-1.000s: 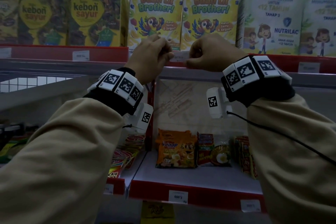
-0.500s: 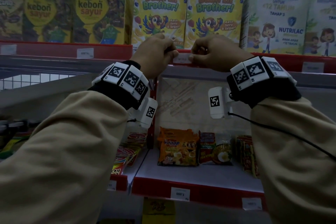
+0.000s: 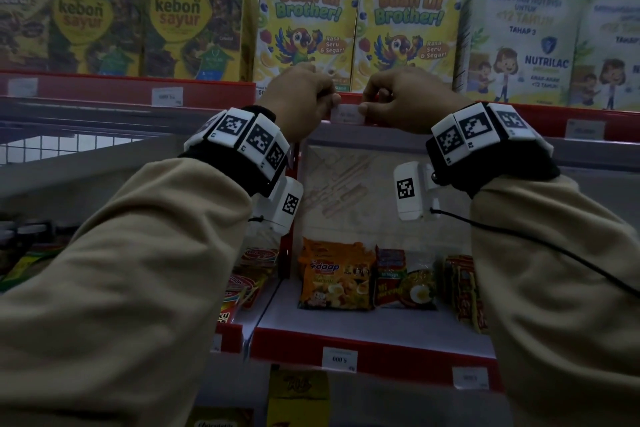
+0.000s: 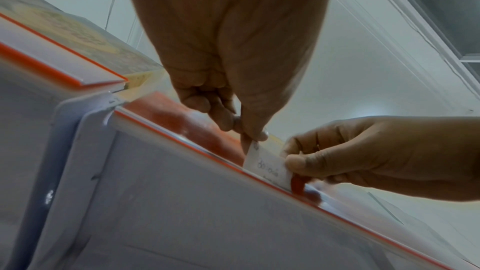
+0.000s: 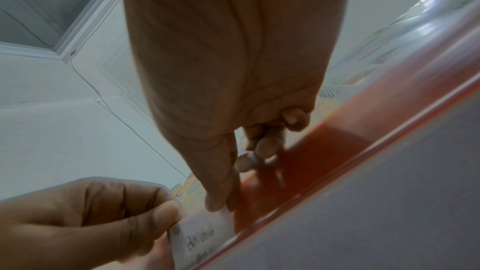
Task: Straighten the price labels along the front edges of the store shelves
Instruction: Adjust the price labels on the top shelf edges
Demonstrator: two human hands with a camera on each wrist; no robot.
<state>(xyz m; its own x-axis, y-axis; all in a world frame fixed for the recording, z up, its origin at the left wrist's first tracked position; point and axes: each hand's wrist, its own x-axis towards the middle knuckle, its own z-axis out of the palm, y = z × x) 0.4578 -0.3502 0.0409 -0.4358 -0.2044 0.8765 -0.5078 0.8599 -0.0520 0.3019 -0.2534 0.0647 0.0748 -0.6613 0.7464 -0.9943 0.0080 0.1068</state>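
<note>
A small white price label (image 3: 347, 114) with handwritten numbers sits in the red front strip (image 3: 207, 94) of the upper shelf, below the yellow parrot cereal boxes (image 3: 306, 24). My left hand (image 3: 304, 102) pinches the label's left end between thumb and forefinger, and my right hand (image 3: 398, 104) pinches its right end. In the left wrist view the label (image 4: 265, 166) stands in the strip's clear channel with both thumbs on it. In the right wrist view the label (image 5: 201, 237) shows the same two-handed grip.
More white labels sit along the upper strip (image 3: 167, 96) (image 3: 584, 130) and on the lower shelf's strip (image 3: 339, 359) (image 3: 470, 377). Green cereal boxes (image 3: 194, 21) and white milk boxes (image 3: 519, 38) line the upper shelf. Noodle packets (image 3: 334, 276) lie on the lower shelf.
Both hands have stayed at the same label; it now shows between the thumbs, lower in the strip. The view has shifted slightly.
</note>
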